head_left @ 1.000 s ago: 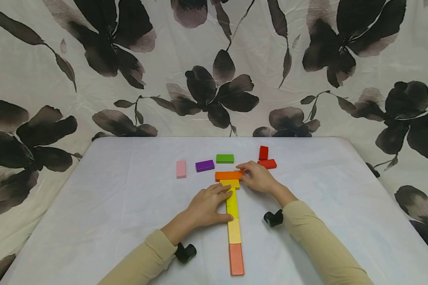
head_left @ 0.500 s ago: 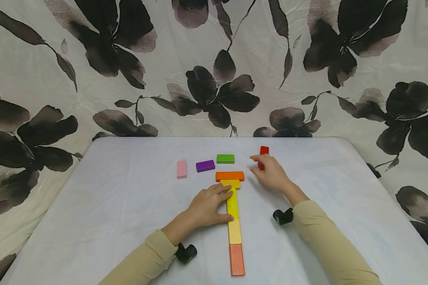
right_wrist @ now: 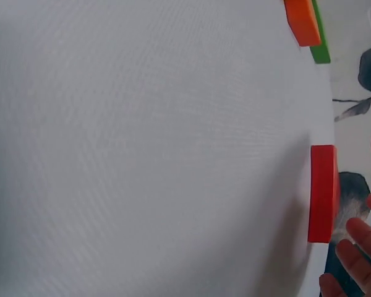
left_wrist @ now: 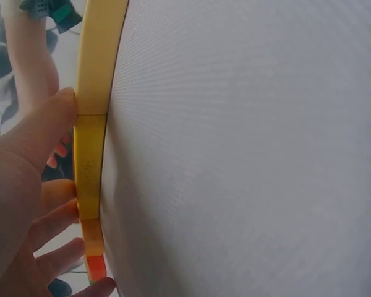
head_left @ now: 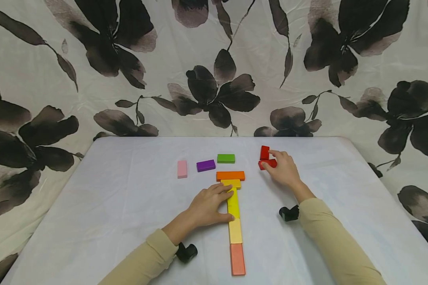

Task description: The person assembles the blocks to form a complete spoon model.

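Head view: the joined portion runs away from the person on the white table [head_left: 128,198] — salmon block [head_left: 237,259], pale yellow block [head_left: 235,231], bright yellow section [head_left: 233,208], then an amber crosspiece [head_left: 236,184] and a wider orange bar [head_left: 230,176] set across the far end. Neighbours appear to meet end to end or edge to edge. Left hand [head_left: 205,208] lies along the yellow section, thumb and fingers spread, fingertips touching its side, nothing gripped. Outside the line: pink block [head_left: 182,169], purple block [head_left: 205,166], green block [head_left: 226,158], and two red ones to the right — upright-lying far red block [head_left: 264,152] and crosswise near red block [head_left: 269,163]. Right hand [head_left: 286,171] is at this pair, thumb and fingers apart; contact with either cannot be confirmed. Progress, by judgement: about half the visible pieces joined, five unjoined, reds receiving attention.
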`<state>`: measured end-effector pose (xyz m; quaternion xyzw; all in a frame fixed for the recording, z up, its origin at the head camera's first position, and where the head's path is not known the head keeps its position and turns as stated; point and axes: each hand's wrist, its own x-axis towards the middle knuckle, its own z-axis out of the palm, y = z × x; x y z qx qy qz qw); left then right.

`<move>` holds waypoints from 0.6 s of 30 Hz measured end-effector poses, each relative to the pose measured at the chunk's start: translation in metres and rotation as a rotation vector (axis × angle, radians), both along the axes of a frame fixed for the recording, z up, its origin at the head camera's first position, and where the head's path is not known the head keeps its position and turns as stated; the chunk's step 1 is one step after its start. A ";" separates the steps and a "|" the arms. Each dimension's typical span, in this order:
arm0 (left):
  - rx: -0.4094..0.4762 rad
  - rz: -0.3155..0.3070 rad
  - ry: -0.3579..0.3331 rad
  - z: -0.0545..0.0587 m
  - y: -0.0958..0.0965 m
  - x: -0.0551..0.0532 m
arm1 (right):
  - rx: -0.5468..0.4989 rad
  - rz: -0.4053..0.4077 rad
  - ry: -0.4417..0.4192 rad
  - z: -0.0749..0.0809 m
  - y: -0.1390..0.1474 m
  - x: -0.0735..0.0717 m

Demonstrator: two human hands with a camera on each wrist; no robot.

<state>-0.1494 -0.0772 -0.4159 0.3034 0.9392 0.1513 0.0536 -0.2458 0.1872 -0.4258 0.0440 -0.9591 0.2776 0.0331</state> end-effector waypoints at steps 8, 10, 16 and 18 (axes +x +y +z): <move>0.011 -0.002 0.005 0.001 -0.001 0.000 | 0.045 -0.100 -0.074 -0.008 0.003 -0.002; 0.011 0.000 0.004 0.001 -0.001 0.000 | 0.052 -0.130 -0.097 -0.010 0.001 -0.003; -0.001 0.004 0.001 0.000 -0.001 0.000 | 0.101 -0.180 -0.124 -0.010 -0.007 -0.004; -0.004 0.005 -0.002 0.000 -0.001 0.000 | 0.120 -0.188 -0.128 -0.010 -0.010 -0.004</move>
